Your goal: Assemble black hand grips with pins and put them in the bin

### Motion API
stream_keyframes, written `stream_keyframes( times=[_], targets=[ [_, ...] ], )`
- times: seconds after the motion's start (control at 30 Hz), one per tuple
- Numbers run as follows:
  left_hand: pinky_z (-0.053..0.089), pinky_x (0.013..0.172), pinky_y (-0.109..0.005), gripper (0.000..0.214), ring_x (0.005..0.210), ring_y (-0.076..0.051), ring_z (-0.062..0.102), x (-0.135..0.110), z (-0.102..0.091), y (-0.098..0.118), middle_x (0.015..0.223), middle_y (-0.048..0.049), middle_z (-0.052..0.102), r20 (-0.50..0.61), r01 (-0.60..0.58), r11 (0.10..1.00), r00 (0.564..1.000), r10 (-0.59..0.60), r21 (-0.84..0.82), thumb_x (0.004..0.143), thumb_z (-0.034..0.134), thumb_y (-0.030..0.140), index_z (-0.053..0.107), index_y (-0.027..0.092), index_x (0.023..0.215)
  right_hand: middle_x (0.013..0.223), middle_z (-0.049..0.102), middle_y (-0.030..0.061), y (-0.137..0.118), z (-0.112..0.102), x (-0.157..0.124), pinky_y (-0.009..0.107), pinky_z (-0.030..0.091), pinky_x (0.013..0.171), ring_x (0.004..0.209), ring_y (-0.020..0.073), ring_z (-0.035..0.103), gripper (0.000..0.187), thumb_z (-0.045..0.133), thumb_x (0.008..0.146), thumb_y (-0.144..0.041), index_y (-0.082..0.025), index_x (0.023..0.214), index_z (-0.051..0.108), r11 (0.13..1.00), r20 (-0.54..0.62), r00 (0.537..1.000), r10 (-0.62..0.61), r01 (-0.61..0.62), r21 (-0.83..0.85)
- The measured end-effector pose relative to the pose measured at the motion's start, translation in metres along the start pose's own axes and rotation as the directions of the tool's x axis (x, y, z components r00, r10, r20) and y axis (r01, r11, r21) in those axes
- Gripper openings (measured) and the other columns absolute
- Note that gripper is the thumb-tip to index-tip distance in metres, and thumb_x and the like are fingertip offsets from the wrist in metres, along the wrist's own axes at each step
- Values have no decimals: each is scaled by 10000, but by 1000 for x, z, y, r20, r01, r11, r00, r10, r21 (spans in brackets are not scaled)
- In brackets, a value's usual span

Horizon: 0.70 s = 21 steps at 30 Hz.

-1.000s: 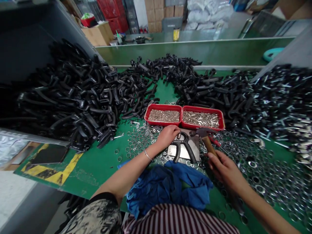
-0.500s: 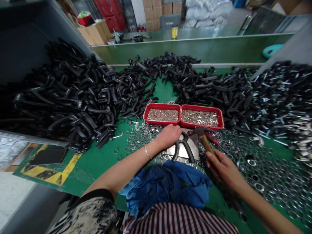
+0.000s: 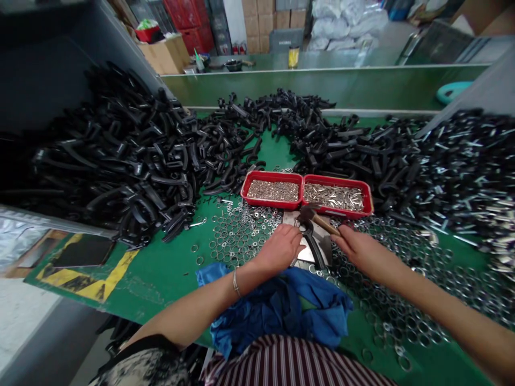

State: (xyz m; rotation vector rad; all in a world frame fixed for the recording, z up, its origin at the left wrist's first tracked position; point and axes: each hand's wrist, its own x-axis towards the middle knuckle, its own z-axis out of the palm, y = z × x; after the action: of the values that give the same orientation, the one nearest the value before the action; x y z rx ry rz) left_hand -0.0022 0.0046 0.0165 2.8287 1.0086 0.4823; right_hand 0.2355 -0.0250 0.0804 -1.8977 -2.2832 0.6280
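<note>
Along the front of the desk [image 3: 161, 273], a black spring grip [image 3: 314, 247] lies on a steel plate [image 3: 290, 217].
Left hand [image 3: 279, 249] curls, fingers together, beside the grip; right hand [image 3: 362, 252], fingers together, meets the end of the hammer [image 3: 317, 219] handle, its hold unclear. A hammer slip could strike the left fingers; washers [image 3: 241, 233] under the plate could rock it. Red trays [image 3: 261, 175] and black grip piles [image 3: 129, 161] lie beyond.
</note>
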Motion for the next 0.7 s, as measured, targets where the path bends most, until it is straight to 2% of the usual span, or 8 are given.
stream_keyframes(
  times=[0.1, 0.17, 0.23, 0.33, 0.43, 0.5, 0.63, 0.7],
  targets=[
    [432, 996, -425, 330, 1103, -269, 548, 3, 1, -3, 1112, -129, 645, -18, -7, 1000, 1000, 7, -16, 1011, 439, 329, 627, 84, 1130, 800, 665, 55, 1, 0, 9, 290, 430, 627, 710, 211, 649, 311, 332, 1021, -454, -220, 941, 520, 998, -40, 999, -22, 24, 51],
    [433, 991, -428, 319, 1097, -267, 548, 5, 1, -4, 1105, -127, 646, -23, -6, 1000, 1000, 5, -26, 1015, 425, 312, 629, 91, 1123, 796, 665, 66, 0, 0, 11, 299, 418, 618, 690, 219, 643, 301, 339, 1019, -448, -213, 958, 518, 1000, -72, 997, 2, -3, -23],
    [435, 982, -434, 309, 1085, -265, 553, 4, -1, -2, 1097, -125, 647, -16, 14, 999, 1000, -15, -33, 1018, 411, 298, 631, 102, 1113, 777, 666, 75, 0, -1, 12, 301, 408, 602, 665, 223, 637, 281, 364, 1008, -421, -208, 922, 526, 996, -24, 1000, 8, -10, -89],
    [432, 986, -431, 301, 1099, -260, 551, -2, -7, 3, 1141, -123, 636, -33, 56, 996, 998, -59, -65, 1004, 453, 336, 611, 117, 1137, 783, 671, 56, 2, -1, 2, 289, 424, 615, 687, 207, 645, 301, 348, 1015, -434, -220, 894, 522, 999, 2, 999, -38, 38, 14],
    [448, 941, -446, 402, 1054, -277, 568, -11, -13, 13, 1113, -140, 630, -48, 210, 976, 976, -213, -54, 959, 510, 485, 601, 115, 1089, 773, 662, 46, 7, 6, -16, 294, 425, 590, 659, 210, 641, 332, 335, 1010, -493, -227, 914, 507, 999, -36, 999, -40, 41, 25],
    [471, 865, -457, 497, 952, -291, 598, -13, -13, 20, 990, -144, 640, 5, 334, 943, 943, -334, 11, 919, 514, 590, 602, 109, 1005, 736, 650, 45, 11, 13, -26, 305, 421, 563, 621, 221, 632, 328, 362, 992, -507, -228, 896, 504, 1000, 1, 1000, -15, 15, -11],
    [502, 726, -405, 491, 832, -289, 645, -5, -8, 30, 904, -145, 646, 146, 466, 878, 866, -477, 108, 903, 540, 585, 586, 104, 993, 677, 632, 23, 20, 21, -39, 314, 485, 554, 596, 209, 635, 338, 376, 988, -531, -243, 903, 532, 950, 111, 992, 58, -89, 300],
    [507, 686, -372, 361, 830, -275, 661, -1, -6, 30, 930, -147, 651, 172, 472, 877, 860, -481, 92, 944, 517, 459, 576, 110, 1015, 747, 669, 48, 32, 25, -50, 337, 515, 525, 589, 222, 645, 312, 443, 963, -547, -264, 1032, 556, 904, 29, 991, 127, -128, 409]
  ],
)
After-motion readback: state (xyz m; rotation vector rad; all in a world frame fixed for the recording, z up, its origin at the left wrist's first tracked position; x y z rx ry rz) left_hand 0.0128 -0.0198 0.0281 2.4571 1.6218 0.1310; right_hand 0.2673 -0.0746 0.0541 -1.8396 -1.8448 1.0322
